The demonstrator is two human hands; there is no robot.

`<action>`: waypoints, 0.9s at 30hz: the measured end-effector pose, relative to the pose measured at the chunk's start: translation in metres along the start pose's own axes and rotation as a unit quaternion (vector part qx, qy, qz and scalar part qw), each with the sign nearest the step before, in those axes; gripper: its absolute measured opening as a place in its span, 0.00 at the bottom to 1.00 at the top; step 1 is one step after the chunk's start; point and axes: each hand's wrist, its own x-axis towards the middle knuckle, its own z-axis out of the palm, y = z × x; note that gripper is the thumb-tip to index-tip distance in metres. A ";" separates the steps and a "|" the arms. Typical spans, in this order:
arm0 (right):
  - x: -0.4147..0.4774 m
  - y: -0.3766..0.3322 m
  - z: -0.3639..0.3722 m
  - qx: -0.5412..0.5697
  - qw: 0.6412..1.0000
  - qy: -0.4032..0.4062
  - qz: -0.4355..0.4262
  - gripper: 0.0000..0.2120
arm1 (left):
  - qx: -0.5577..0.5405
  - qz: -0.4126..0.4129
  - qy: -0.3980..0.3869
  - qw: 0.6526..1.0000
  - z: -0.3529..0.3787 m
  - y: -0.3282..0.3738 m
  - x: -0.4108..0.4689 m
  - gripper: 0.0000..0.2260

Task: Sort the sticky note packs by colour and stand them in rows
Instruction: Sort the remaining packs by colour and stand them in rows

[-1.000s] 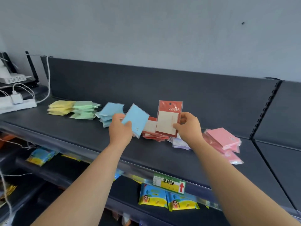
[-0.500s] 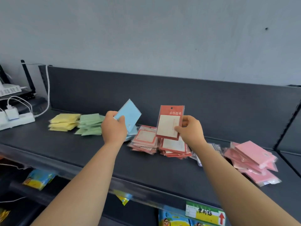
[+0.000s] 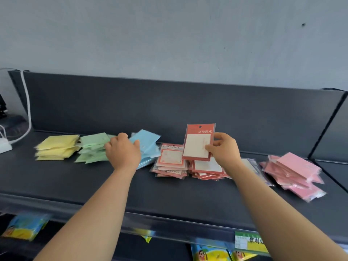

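Observation:
Piles of sticky note packs lie flat on a dark shelf (image 3: 169, 196): yellow (image 3: 56, 146), green (image 3: 92, 149), blue (image 3: 148, 147), red-framed (image 3: 170, 162) and pink (image 3: 293, 170). My left hand (image 3: 122, 152) holds a blue pack low over the blue pile, its fingers curled round the pack's near edge. My right hand (image 3: 222, 149) pinches a red pack (image 3: 198, 142) upright above a second red pile (image 3: 207, 167).
The shelf's dark back panel (image 3: 169, 104) rises behind the piles. A white power strip (image 3: 4, 146) and cables (image 3: 26, 110) sit at the far left. A few pale packs (image 3: 252, 166) lie between red and pink. Below hang colourful packets (image 3: 24, 226) and a price label (image 3: 250, 242).
My left hand has lowered the blue pack from upright onto the blue pile. My right hand still holds the red pack upright. The view has shifted.

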 end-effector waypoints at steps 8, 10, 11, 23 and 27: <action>-0.005 0.010 -0.015 -0.028 0.999 0.009 0.045 0.18 | -0.141 0.225 -0.069 0.962 0.007 0.048 -0.049 0.13; -0.007 0.013 -0.017 -0.033 0.998 0.008 0.048 0.16 | -0.097 0.268 -0.131 0.949 0.018 0.058 -0.065 0.11; -0.008 0.013 -0.018 -0.033 0.998 0.008 0.048 0.14 | -0.073 0.289 -0.149 0.943 0.023 0.060 -0.071 0.10; -0.024 0.023 -0.015 -0.281 0.959 0.005 -0.035 0.10 | -0.045 0.310 -0.204 0.928 0.039 0.065 -0.082 0.12; -0.036 0.024 -0.024 -0.290 0.955 0.032 -0.054 0.10 | -0.038 0.329 -0.174 0.927 0.035 0.066 -0.081 0.11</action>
